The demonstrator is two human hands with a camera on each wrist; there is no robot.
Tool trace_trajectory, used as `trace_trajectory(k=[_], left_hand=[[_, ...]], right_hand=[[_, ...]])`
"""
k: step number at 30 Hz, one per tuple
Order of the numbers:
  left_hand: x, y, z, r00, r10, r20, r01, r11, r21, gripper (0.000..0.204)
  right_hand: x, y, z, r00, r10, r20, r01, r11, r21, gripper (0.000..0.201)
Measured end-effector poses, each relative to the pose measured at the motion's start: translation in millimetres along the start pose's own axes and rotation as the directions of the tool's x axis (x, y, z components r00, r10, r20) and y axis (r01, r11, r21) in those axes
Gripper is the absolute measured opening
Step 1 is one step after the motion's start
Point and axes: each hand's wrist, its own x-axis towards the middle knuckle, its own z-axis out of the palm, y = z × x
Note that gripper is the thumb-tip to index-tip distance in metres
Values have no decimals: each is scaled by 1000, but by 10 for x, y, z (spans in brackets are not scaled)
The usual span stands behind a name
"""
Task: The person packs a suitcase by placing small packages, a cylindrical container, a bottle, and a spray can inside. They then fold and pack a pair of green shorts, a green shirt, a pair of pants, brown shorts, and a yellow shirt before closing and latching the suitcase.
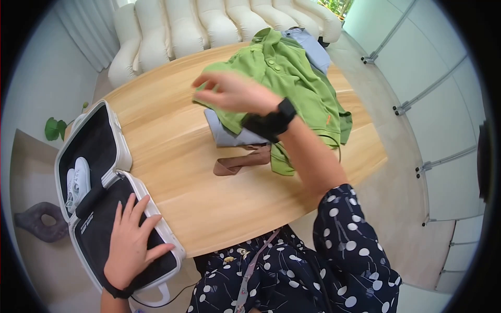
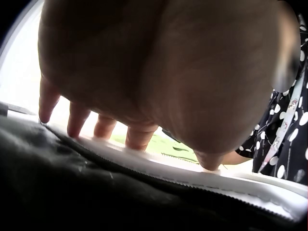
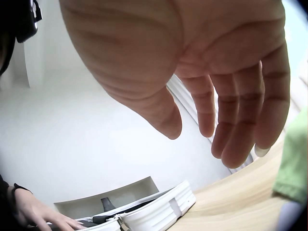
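Observation:
A white suitcase (image 1: 125,151) lies unfolded along the left side of the table, its dark lining showing. Over its near half spreads my left hand (image 1: 129,245), fingers apart; in the left wrist view the fingertips come down at the zipped white rim (image 2: 159,168). A pair of white shoes (image 1: 80,180) lies in the far half. My right hand (image 1: 229,91), blurred, is raised over the table with nothing in it, fingers loosely bent in the right wrist view. Beside and under that forearm is a green collared garment (image 1: 297,78), partly hidden by the arm.
Grey-blue cloth (image 1: 222,130) and a brown strap-like cloth (image 1: 240,160) lie by the green garment. Another light blue garment (image 1: 311,49) is at the far right of the wooden table (image 1: 162,125). A cream sofa (image 1: 209,23) stands behind; white panels (image 1: 407,94) are at right.

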Motion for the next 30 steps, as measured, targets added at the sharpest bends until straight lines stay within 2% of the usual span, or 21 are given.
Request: trace_trajectory(k=[2,4,6,8,10,12,13,14,16,18,19,20,21,22,23,24,26,27,28,30], left_hand=[[-24,19,11,999,-8,-46,8,1000,-8,53],[-39,15,24,997,-14,-81,13,1000,-5,49],[-34,26,23,994,-28,-107,28,1000,-3,40],[-31,23,34,992,-58,-108,60,998,17,35],[0,47,15,993,-84,-79,87,995,43,31],[47,102,-65,998,-64,-30,66,994,87,31],[76,132,-95,996,-85,-32,87,993,85,31],[114,177,-133,994,-79,-73,84,994,68,31],[225,310,-244,990,-88,-115,94,994,56,31],[340,562,-450,974,-36,-222,1,987,-159,32],[379,688,-555,973,-54,-225,19,988,-156,32],[410,819,-664,976,6,-219,-65,962,-265,32],[422,944,-747,973,67,-222,-148,917,-370,32],[418,1059,-805,973,49,-227,-132,921,-368,32],[410,1161,-850,958,120,-260,-222,883,-413,32],[397,1239,-873,936,187,-299,-312,835,-453,33],[342,1361,-862,930,175,-325,-327,798,-507,33],[299,1399,-837,922,180,-342,-353,753,-555,34],[256,1411,-788,921,163,-352,-347,753,-559,34],[191,1439,-654,877,87,-473,-364,762,-536,33]], right_hand=[[-136,221,-389,997,24,-74,-33,993,-113,40],[-260,540,-796,986,145,-85,-154,981,-119,36],[-374,914,-1149,974,173,-148,-205,949,-238,40],[-458,1307,-1409,958,223,-181,-275,891,-361,36],[-493,1516,-1548,954,227,-197,-290,867,-405,34],[-399,1639,-1568,952,225,-206,-296,846,-444,33],[-325,1611,-1527,966,151,-212,-235,857,-459,33],[-238,1574,-1470,973,76,-220,-174,864,-472,32],[56,1561,-1264,974,71,-216,-154,906,-394,32],[311,1512,-1093,970,71,-234,-125,966,-225,36],[481,1624,-1020,956,140,-257,-204,948,-243,49],[537,1572,-963,961,125,-248,-185,953,-239,49],[579,1522,-898,945,214,-248,-299,874,-384,56],[628,1470,-847,917,297,-266,-396,758,-518,65],[702,1559,-805,877,414,-244,-480,737,-476,75],[718,1662,-780,887,399,-234,-462,744,-482,75],[709,1776,-769,959,244,-144,-282,778,-562,74],[709,1753,-800,936,318,-151,-349,781,-518,68],[658,1699,-765,956,166,-240,-265,838,-476,60],[625,1576,-837,969,-7,-248,-104,896,-432,50]])
